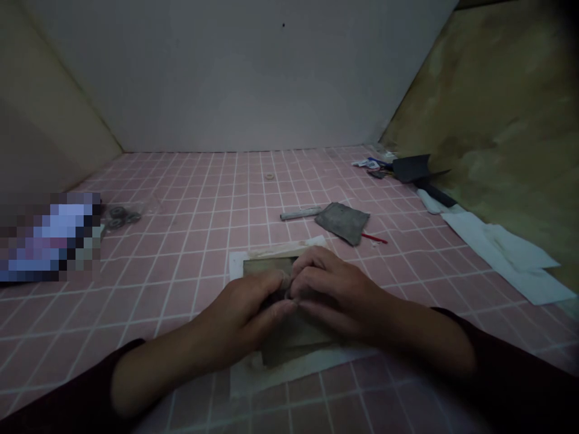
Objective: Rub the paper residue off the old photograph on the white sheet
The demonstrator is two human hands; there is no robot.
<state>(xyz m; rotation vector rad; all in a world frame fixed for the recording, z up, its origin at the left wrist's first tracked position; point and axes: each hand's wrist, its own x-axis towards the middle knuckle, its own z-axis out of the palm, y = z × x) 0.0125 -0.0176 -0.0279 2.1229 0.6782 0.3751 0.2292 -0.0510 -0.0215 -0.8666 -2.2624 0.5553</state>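
My left hand (256,307) and my right hand (337,295) meet at the middle of the view, fingertips pinched together. Between them is a small dark piece (286,292), mostly covered by the fingers, so its kind cannot be made out. Beneath both hands lies a flat grey-brown sheet (298,337), partly hidden by them. That sheet rests on white paper (242,383), whose edges show around it.
Beyond the hands lie a grey square of cloth or sandpaper (342,223), a grey rod (299,214), a red stick (374,239) and a small ring (269,176). A blurred-out screen (49,238) stands left, beside bagged round parts (120,214). Black sheet (411,168) and white papers (506,256) lie right.
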